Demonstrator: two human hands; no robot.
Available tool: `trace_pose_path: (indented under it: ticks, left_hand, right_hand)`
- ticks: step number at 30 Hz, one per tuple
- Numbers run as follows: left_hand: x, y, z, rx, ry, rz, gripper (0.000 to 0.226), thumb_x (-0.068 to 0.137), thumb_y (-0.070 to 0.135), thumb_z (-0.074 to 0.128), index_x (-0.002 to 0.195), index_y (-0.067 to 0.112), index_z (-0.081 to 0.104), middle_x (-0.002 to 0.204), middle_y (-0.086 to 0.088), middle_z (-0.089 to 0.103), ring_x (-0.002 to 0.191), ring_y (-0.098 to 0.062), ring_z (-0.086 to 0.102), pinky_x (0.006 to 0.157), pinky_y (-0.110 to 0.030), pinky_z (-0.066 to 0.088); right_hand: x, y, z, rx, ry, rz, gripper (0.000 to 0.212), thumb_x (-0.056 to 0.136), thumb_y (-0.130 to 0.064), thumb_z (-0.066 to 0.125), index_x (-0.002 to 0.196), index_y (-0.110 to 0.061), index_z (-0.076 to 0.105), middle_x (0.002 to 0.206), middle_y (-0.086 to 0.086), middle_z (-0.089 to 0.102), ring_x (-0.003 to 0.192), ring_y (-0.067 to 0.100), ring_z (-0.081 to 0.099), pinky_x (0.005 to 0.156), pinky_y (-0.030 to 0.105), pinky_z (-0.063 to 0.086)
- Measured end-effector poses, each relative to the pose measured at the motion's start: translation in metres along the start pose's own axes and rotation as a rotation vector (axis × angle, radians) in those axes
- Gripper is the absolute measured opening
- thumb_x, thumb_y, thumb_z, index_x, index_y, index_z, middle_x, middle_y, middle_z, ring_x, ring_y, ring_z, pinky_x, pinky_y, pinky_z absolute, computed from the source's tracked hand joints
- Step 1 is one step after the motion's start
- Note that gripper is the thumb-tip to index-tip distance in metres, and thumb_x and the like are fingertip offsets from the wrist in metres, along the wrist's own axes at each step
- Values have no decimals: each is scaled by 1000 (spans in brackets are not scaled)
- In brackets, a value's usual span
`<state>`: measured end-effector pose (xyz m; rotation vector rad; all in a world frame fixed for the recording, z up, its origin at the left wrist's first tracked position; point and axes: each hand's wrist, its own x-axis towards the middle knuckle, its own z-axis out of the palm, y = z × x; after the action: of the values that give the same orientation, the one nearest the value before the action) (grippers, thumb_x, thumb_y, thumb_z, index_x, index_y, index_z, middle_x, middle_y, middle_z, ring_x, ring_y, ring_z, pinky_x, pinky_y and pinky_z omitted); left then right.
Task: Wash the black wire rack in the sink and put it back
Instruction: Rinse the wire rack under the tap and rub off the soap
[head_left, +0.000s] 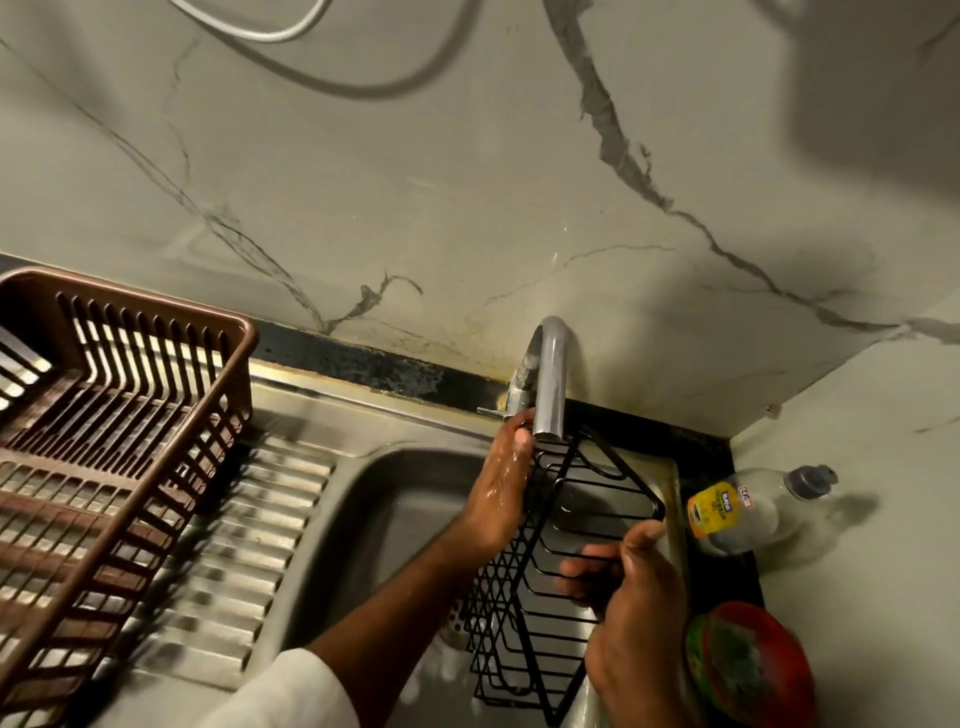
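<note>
Both hands hold the black wire rack (550, 545) tilted over the sink (374, 519), under the faucet (548, 384). Left hand (501, 488), wet, reaches forward, fingers curled on the rack's upper left edge beside the spout. Right hand (623, 597) pinches wires near the sink's right rim. Sink basin lies open left of the rack. Brown dish basket (104, 426) sits on the ribbed drainboard (244, 545). Clear bottle (748, 509) and red bowl (753, 670) crowd the right counter edge, against marble wall (467, 182).
</note>
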<state>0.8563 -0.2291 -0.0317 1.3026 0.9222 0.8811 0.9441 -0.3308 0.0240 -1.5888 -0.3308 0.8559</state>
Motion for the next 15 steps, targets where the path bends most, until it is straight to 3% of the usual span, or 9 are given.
trace_pose_path:
  ticks: [2, 4, 6, 9, 11, 12, 15]
  left_hand:
    - [-9, -22, -1, 76, -48, 44, 54, 110, 47, 18, 160, 29, 27, 163, 12, 33, 149, 5, 27, 120, -14, 26]
    - [-13, -38, 2, 36, -10, -74, 60, 106, 58, 21, 153, 28, 43, 152, 12, 51, 142, 4, 42, 121, -25, 33]
    - [-7, -37, 6, -81, 54, -222, 60, 104, 63, 23, 135, 29, 61, 131, 10, 69, 124, -1, 60, 109, -32, 46]
    - [14, -19, 11, -234, 144, -359, 51, 108, 54, 30, 128, 22, 64, 121, -7, 73, 115, -24, 68, 89, -35, 56]
    - [25, -11, 11, -257, 145, -298, 39, 109, 47, 37, 134, 27, 59, 131, -14, 66, 122, -32, 63, 89, -39, 57]
    - [26, -6, 11, -222, 124, -224, 39, 108, 47, 38, 138, 29, 55, 139, -15, 60, 129, -33, 58, 99, -43, 54]
    - [13, -16, 6, 60, -38, -11, 69, 105, 59, 32, 149, 6, 40, 152, -21, 45, 143, -40, 40, 119, -60, 34]
  right_hand:
    - [5, 0, -2, -31, 38, 39, 65, 88, -64, 40, 72, -3, 58, 48, 12, 63, 40, 25, 60, 60, 41, 51]
    - [6, 3, -3, -86, 45, 91, 76, 82, -72, 41, 73, 2, 58, 49, 14, 64, 40, 25, 58, 54, 35, 51]
    - [6, 7, -1, -120, 48, 114, 79, 78, -75, 41, 74, 3, 58, 50, 14, 64, 40, 25, 58, 49, 33, 49]
    - [7, 8, 3, -167, 59, 58, 78, 79, -72, 45, 74, 4, 59, 52, 15, 64, 40, 25, 60, 46, 33, 50]
    - [7, 3, 5, -188, 58, 20, 76, 80, -71, 47, 74, 4, 59, 51, 14, 64, 40, 23, 61, 44, 32, 50]
    - [7, -1, 5, -181, 71, 19, 73, 81, -70, 47, 72, 2, 57, 48, 10, 62, 39, 21, 59, 44, 31, 49]
    - [17, -17, 1, -64, 139, 97, 63, 82, -70, 47, 72, -8, 55, 43, 0, 56, 38, 15, 54, 45, 28, 44]
